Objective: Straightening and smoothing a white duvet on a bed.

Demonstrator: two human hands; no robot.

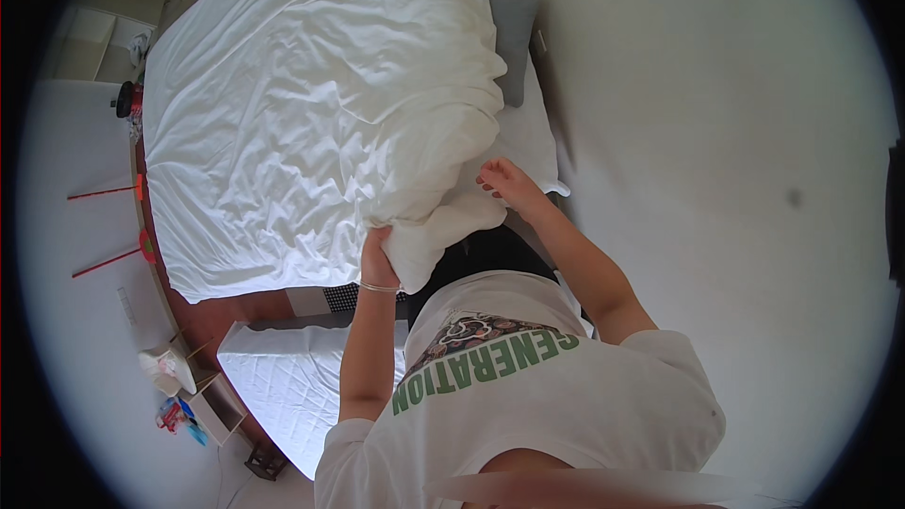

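A wrinkled white duvet (311, 99) covers most of the bed before me. My left hand (378, 261) grips its near edge, where the cloth bunches and folds; the fingertips are hidden in the fabric. Over the bared white sheet (534, 134), my right hand (509, 184) hovers with loosely curled fingers and no cloth in them. A puffy fold of the duvet lies just below that hand, close to my waist. Grey pillows (512, 42) rest at the bed's right end, partly under the duvet.
A pale wall (693, 120) runs along the right. Behind me on the left stands a second bed with a white cover (283, 375). Reddish flooring (233, 305) shows between the beds. Two red-handled tools (106, 263) lean at the far left, near a small dark stool (265, 461).
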